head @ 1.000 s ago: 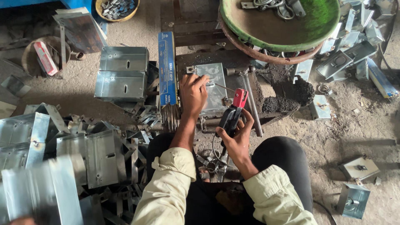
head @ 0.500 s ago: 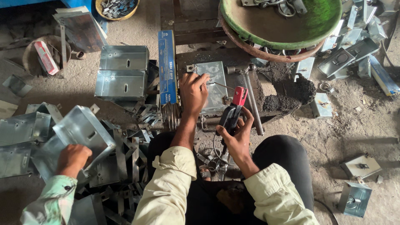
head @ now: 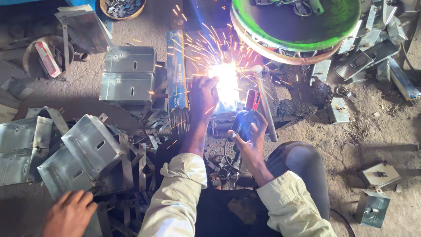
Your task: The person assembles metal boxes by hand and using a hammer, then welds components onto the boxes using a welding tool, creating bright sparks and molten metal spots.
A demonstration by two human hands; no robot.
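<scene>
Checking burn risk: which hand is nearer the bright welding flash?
Left. The left hand rests right beside the flash; the right hand grips the electrode holder lower down.

The floor (head: 386,127) is bare dirt, dusty and grey-brown. Lots of shiny metal boxes (head: 129,72) and flat metal strips (head: 131,162) lie all over it. A big round green pan (head: 302,22) sits at the top. A small bowl (head: 120,8) full of little metal bits is at the top left. A round tub (head: 41,57) holds a red and white pack. Bright white light and orange sparks (head: 223,48) shine in the middle, and the edges look darker.
</scene>
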